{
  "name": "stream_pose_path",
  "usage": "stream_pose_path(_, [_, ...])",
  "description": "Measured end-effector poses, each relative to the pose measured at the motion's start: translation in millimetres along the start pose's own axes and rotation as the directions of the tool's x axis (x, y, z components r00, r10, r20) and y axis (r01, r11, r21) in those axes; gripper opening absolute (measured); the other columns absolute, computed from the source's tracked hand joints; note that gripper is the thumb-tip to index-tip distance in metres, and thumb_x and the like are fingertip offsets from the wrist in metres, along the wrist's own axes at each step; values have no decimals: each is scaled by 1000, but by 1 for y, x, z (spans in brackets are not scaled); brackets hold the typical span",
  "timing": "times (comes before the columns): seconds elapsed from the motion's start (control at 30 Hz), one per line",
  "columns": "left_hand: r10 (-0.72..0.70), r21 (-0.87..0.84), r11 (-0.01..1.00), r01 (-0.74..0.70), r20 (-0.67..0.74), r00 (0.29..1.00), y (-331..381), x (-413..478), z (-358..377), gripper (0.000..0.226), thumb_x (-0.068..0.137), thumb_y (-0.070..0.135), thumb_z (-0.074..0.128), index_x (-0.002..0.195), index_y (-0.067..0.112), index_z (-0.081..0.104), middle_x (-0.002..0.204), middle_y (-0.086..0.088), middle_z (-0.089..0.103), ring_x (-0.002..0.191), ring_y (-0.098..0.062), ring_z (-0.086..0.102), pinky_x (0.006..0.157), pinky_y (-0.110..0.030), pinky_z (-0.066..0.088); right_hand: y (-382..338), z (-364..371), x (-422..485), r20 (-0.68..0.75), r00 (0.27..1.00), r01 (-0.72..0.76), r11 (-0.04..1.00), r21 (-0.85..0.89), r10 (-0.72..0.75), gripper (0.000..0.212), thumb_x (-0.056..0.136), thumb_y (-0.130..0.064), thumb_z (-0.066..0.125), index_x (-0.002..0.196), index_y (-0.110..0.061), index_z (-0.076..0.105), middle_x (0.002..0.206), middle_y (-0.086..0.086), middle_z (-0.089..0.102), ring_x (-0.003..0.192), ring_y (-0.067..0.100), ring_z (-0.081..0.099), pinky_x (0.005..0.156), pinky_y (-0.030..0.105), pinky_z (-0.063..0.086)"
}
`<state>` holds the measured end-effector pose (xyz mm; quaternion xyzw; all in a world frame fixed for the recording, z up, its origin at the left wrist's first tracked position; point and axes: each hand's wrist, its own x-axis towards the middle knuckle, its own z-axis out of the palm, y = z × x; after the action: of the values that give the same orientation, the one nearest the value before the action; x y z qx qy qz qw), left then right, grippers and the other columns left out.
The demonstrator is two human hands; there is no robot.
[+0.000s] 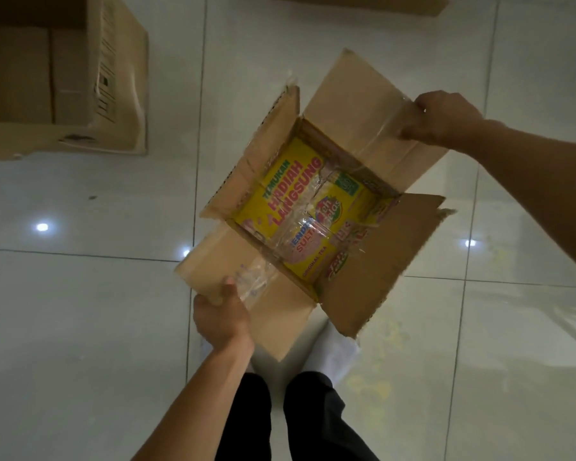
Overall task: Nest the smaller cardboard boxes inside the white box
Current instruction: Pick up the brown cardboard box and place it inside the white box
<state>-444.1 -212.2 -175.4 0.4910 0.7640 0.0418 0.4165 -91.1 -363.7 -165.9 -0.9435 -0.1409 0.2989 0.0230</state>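
I hold an open cardboard box (373,271) above the tiled floor, its four flaps spread outward. Inside it a yellow printed box (280,191) with red lettering and clear tape lies flat, filling the bottom. My left hand (222,316) grips the near flap at its taped edge. My right hand (443,119) grips the far flap on the upper right. A white shape (336,356) shows on the floor under the held box, mostly hidden by it.
A large brown carton (113,78) stands open at the upper left with smaller brown boxes inside it. A flat piece of cardboard (363,3) lies at the top edge. My dark trouser legs (280,417) are below the box.
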Motion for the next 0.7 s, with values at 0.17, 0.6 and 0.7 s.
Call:
stream_pose_path(0.17, [263,38,964,-262,-22,965,38,4,5,14,86,23,62,91,11,58,86,-4,60,77,-21,55,67,-27,40,11,-2,-36,-43,996,-74,995,66,77,34,84,-29,63,112,-9,62,111,19,63,101,37,59,73,34,44])
stream_pose_path(0.6, [574,104,742,-663,412,707,121,3,40,20,86,20,63,105,14,66,89,1,65,77,-15,61,58,-14,43,26,43,-144,-68,970,-197,917,347,235,18,86,-16,57,99,-5,64,93,23,69,82,38,64,67,36,52])
stream_pose_path(0.7, [609,97,705,-702,423,670,127,3,40,18,87,19,61,104,15,69,87,3,66,75,-14,62,63,-17,45,25,52,-159,-47,959,-235,874,425,281,21,87,-16,58,104,-5,65,95,20,70,74,29,59,61,27,42])
